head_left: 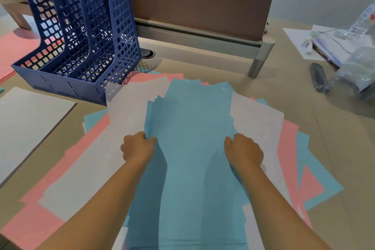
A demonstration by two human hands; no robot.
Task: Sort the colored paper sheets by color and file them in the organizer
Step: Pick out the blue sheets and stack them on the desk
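A stack of several blue sheets lies in front of me on a spread of white sheets and pink sheets. My left hand grips the blue stack's left edge, fingers curled round it. My right hand grips the right edge the same way. The blue mesh organizer with three upright slots stands at the back left; its slots look empty.
A separate pink pile lies left of the organizer, and a white pile in front of it. A brown divider panel on a metal rail stands behind. Plastic bags, papers and a dark stapler sit at the right.
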